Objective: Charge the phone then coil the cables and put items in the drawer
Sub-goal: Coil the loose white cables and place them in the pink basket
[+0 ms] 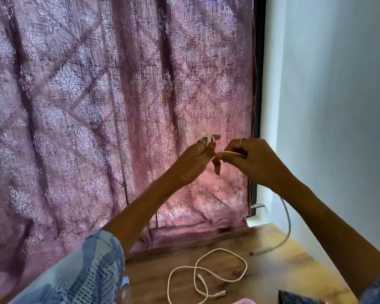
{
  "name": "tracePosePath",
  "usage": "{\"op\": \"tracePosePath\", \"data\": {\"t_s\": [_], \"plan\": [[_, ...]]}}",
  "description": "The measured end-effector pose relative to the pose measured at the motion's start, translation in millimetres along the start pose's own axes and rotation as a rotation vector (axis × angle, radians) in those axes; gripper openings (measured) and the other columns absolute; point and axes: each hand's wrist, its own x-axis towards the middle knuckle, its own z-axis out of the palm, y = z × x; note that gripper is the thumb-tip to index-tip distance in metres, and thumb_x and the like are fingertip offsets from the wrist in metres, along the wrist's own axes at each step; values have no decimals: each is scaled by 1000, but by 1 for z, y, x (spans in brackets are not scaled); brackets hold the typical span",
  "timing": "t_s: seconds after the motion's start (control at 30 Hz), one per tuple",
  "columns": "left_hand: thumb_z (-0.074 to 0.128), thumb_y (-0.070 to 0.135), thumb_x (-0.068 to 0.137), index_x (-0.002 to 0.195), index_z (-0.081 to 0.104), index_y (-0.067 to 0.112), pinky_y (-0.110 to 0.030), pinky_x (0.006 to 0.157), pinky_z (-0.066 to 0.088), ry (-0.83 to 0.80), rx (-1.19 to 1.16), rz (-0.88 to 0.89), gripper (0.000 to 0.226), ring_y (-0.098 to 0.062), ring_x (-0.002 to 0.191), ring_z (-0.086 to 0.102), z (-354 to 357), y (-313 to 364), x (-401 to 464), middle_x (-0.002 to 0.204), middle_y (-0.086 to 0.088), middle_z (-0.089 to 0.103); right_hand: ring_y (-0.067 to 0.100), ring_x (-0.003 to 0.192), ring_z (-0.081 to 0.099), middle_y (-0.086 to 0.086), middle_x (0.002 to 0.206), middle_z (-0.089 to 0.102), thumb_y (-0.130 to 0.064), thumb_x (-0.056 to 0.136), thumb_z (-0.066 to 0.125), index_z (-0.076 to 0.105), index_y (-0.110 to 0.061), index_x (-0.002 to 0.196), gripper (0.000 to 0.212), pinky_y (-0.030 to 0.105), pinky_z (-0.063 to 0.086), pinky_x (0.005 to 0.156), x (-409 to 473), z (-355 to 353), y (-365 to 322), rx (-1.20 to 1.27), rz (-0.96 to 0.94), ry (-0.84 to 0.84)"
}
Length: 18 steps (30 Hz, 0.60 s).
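Observation:
Both hands are raised in front of a curtain, well above the wooden table (283,270). My left hand (193,161) has loops of a thin white cable (228,152) wound around its fingers. My right hand (250,160) pinches the same cable close to the left hand, and a short strand runs taut between them. A second white cable (206,270) lies loose in open loops on the table below, its plug ends near the front. No phone or drawer can be made out for certain.
A patterned pink curtain (97,106) fills the left and centre. A white wall (338,106) stands at the right. A grey cable (287,227) hangs down the wall onto the table. A dark object (294,298) sits at the table's front edge.

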Motion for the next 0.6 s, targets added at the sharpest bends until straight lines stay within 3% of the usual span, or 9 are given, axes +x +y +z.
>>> {"op": "tracePosePath", "data": {"t_s": [0.03, 0.07, 0.1, 0.17, 0.3, 0.4, 0.5, 0.6], "plan": [[26, 36, 102, 123, 56, 14, -38, 54, 47, -24, -14, 13, 43, -20, 53, 58, -1, -1, 0, 87, -31, 63, 20, 64, 61, 8, 72, 68, -48, 78, 58, 71, -10, 84, 41, 29, 49, 63, 1, -3, 0, 8, 15, 8], [22, 46, 99, 108, 65, 13, -23, 47, 39, -48, -2, 17, 55, -9, 40, 46, -2, -3, 0, 70, -25, 62, 20, 69, 62, 3, 75, 67, -42, 80, 62, 71, -10, 85, 34, 30, 51, 68, 2, -5, 0, 8, 24, 3], [19, 54, 95, 97, 69, 8, -15, 46, 34, -76, 29, 14, 68, -4, 37, 40, -3, -4, 0, 59, -23, 58, 17, 72, 62, -3, 76, 65, -34, 82, 64, 69, -11, 87, 24, 29, 51, 71, 3, -7, 0, 7, 27, -3], [17, 49, 97, 101, 69, -1, -8, 45, 32, -139, 40, 14, 72, -2, 35, 39, -3, -6, -1, 48, -15, 50, 11, 77, 61, -12, 78, 60, -24, 86, 64, 67, -18, 89, 8, 24, 50, 73, 4, -9, -2, 23, 22, -3], [26, 36, 102, 100, 68, -1, -15, 41, 30, -184, -217, 40, 56, -9, 33, 31, 1, 0, -5, 43, -5, 42, 13, 79, 64, -6, 81, 64, -21, 89, 60, 64, -21, 89, 4, 26, 51, 75, 3, -10, 3, 127, 19, 42], [29, 35, 101, 103, 65, -3, -17, 39, 26, -133, -529, 63, 53, -8, 31, 26, 5, 5, -4, 37, 2, 38, 0, 60, 57, -13, 67, 57, -17, 95, 52, 65, -14, 86, 16, 9, 41, 58, 1, -6, 5, 232, 23, 120], [30, 35, 99, 110, 56, -8, -19, 37, 22, -156, -861, 78, 52, -4, 28, 24, 8, 12, -2, 34, 5, 35, 4, 47, 45, -6, 57, 48, -20, 98, 45, 63, 1, 90, 29, 13, 36, 48, -1, -2, 8, 329, 49, 158], [28, 33, 101, 119, 53, -5, -19, 39, 18, -163, -1055, 107, 49, -3, 29, 23, 13, 18, 0, 37, 5, 38, 4, 45, 40, -3, 55, 45, -20, 99, 40, 60, 1, 87, 31, 15, 33, 46, -2, 6, 8, 363, 76, 153]]}}
